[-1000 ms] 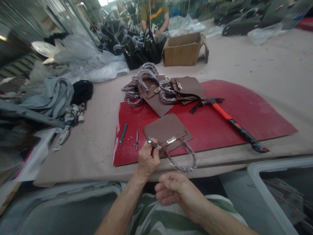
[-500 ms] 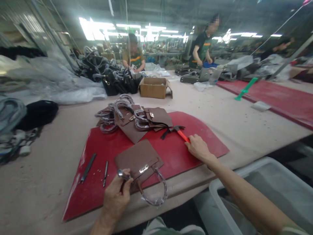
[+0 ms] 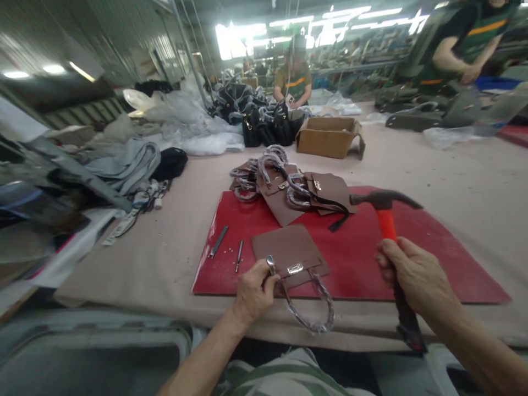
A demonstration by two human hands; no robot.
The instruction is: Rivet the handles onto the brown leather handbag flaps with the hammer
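Note:
My right hand (image 3: 416,272) grips a claw hammer (image 3: 385,212) by its orange and black handle, raised above the right part of the red board (image 3: 355,264). In my left hand (image 3: 256,289), thumb and fingers are closed round a short metal punch (image 3: 270,263), its shiny rounded end facing up. That hand rests at the left edge of a brown leather bag panel (image 3: 284,245) with a silver clasp (image 3: 295,268) and a plastic-wrapped handle (image 3: 330,308). The punch's lower tip is hidden. Left of it on the board lie a slim metal rod (image 3: 239,256) and a flat dark metal tool (image 3: 218,242).
Several brown bag pieces (image 3: 276,198) with wrapped handles are heaped at the board's back edge. Behind stand a cardboard box (image 3: 325,140) and black bags (image 3: 264,129). Grey straps (image 3: 127,162) lie to the left. Two co-workers (image 3: 293,80) are across the table.
My right hand has lifted the hammer off the board and brought it upright. The view has swung left. My left hand still holds the punch at the bag panel.

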